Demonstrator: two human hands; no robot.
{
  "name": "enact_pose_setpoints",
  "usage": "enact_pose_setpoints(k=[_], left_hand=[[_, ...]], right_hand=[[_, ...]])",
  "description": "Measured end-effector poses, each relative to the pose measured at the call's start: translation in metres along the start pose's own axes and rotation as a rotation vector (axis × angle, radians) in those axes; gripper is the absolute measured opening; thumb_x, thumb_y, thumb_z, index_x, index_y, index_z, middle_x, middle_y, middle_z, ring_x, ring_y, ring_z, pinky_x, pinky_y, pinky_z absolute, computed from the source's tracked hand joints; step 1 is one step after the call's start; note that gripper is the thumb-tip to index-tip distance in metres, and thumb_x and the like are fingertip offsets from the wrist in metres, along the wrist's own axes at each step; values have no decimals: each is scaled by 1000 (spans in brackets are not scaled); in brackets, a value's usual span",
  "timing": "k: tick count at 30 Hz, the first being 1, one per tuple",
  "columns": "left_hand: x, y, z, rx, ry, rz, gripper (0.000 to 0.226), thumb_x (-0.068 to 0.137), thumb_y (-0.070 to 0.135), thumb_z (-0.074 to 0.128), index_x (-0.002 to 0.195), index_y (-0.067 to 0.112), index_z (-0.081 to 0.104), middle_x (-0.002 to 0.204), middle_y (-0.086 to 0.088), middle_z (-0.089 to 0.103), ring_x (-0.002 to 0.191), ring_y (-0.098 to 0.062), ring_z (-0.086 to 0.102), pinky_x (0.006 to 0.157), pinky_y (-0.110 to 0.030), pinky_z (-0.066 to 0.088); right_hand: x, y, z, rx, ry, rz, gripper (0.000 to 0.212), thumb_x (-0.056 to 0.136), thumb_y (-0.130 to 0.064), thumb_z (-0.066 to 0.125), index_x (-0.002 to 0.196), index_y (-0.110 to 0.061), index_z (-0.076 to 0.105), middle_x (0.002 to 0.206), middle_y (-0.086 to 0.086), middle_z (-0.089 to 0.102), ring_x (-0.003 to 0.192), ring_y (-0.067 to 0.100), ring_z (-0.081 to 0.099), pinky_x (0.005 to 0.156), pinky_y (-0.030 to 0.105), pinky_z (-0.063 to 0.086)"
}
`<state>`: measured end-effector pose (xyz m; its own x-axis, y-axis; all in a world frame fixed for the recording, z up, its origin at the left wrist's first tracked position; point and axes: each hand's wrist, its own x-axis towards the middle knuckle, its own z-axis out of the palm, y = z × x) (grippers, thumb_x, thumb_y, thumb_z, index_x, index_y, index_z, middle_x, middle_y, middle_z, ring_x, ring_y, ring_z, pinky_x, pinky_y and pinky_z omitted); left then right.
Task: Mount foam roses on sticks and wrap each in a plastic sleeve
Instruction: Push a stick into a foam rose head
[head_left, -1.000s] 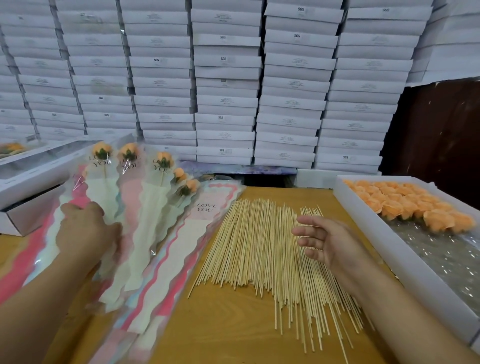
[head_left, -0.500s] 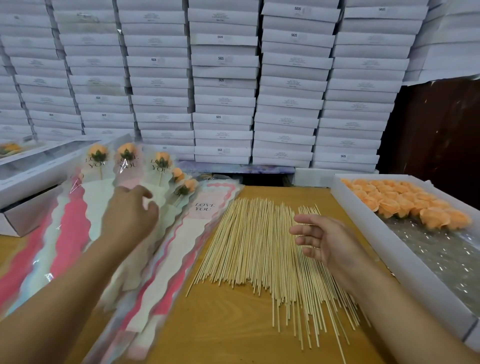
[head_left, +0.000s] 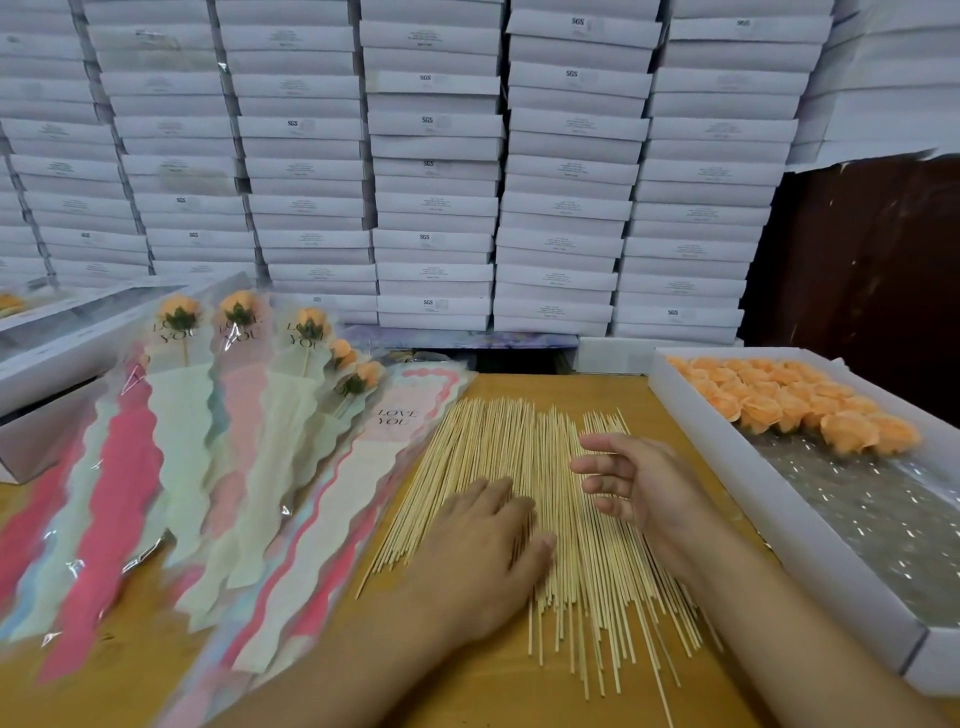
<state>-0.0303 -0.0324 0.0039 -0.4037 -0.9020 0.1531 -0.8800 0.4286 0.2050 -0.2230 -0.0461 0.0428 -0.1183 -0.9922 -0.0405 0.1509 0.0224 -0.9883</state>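
A spread pile of thin wooden sticks (head_left: 524, 452) lies on the brown table in front of me. My left hand (head_left: 493, 540) rests palm down on the sticks, fingers laid flat over them. My right hand (head_left: 639, 483) hovers just right of it above the sticks, fingers loosely curved, holding nothing. Orange foam roses (head_left: 789, 405) fill the far end of a white tray (head_left: 779, 525) on the right. Several wrapped roses in plastic sleeves (head_left: 182, 415) marked LOVE YOU fan out on the left, beside an empty sleeve stack (head_left: 363, 467).
Stacks of white flat boxes (head_left: 431, 171) form a wall behind the table. A long open white box (head_left: 62, 364) lies at the far left. A dark brown panel (head_left: 872, 260) stands at the back right. Bubble wrap lines the tray's near end.
My left hand has left the wrapped roses on the left and moved right onto the stick pile. My right hand has stayed over the sticks.
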Motion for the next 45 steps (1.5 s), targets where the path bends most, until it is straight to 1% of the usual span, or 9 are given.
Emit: enact_pose_setpoints(k=[8, 16, 20, 24, 26, 29, 35, 40, 45], left_hand=[[-5, 2, 14, 3, -49, 12, 64, 100, 66, 14, 157, 37, 23, 167, 9, 17, 155, -14, 4, 123, -39, -1], [-8, 2, 10, -37, -58, 22, 59, 103, 59, 16, 157, 37, 25, 166, 11, 18, 154, -11, 4, 126, -39, 2], [-8, 3, 8, -41, -63, 22, 58, 104, 58, 16, 157, 37, 25, 167, 11, 18, 154, -11, 4, 126, -39, 2], [-9, 3, 7, -47, -64, 25, 57, 104, 57, 16, 157, 37, 25, 167, 10, 18, 154, -12, 4, 126, -39, 2], [-9, 3, 8, -45, -64, 26, 57, 104, 57, 16, 157, 37, 25, 167, 10, 18, 154, -11, 4, 126, -40, 2], [-9, 3, 8, -50, -64, 26, 58, 104, 58, 15, 157, 37, 25, 167, 11, 18, 154, -11, 3, 126, -40, 2], [-7, 1, 11, -39, -58, 29, 58, 103, 59, 15, 156, 38, 24, 166, 12, 18, 154, -11, 3, 126, -39, 1], [-6, 0, 12, -43, -60, 31, 58, 103, 59, 15, 156, 38, 23, 166, 13, 18, 154, -11, 3, 126, -40, 2], [-7, 1, 12, -40, -62, 27, 59, 102, 60, 15, 156, 38, 23, 166, 13, 17, 154, -10, 3, 126, -40, 3]], right_hand=[[-6, -3, 4, -61, 15, -10, 23, 101, -22, 50, 102, -10, 70, 82, 8, 77, 62, 12, 66, 51, 22, 51], [-1, -37, -11, -640, 167, -308, 20, 98, -19, 51, 99, -30, 68, 93, -8, 74, 81, 14, 68, 76, 36, 57], [11, -66, -47, -986, 207, -251, 24, 99, -21, 51, 109, -15, 72, 109, -3, 67, 90, 13, 60, 77, 29, 44], [32, -82, -99, -1156, 391, -106, 24, 90, -11, 50, 85, 7, 65, 84, 23, 64, 81, 40, 60, 64, 34, 42], [41, -82, -127, -1216, 523, -101, 22, 88, -9, 53, 102, 2, 66, 98, 21, 62, 88, 38, 58, 72, 38, 47], [56, -71, -176, -1292, 662, -63, 49, 84, -8, 64, 131, 4, 56, 125, 32, 57, 106, 47, 57, 88, 48, 51], [78, -43, -243, -1375, 555, 101, 44, 91, -32, 68, 120, 2, 65, 131, 30, 56, 119, 44, 53, 96, 44, 46], [79, -42, -250, -1417, 491, -1, 9, 80, -9, 75, 84, -8, 66, 114, 29, 61, 90, 33, 50, 80, 39, 44], [86, -45, -243, -1608, 370, 3, 13, 87, -9, 64, 84, -21, 68, 112, 12, 59, 113, 33, 51, 97, 42, 42]])
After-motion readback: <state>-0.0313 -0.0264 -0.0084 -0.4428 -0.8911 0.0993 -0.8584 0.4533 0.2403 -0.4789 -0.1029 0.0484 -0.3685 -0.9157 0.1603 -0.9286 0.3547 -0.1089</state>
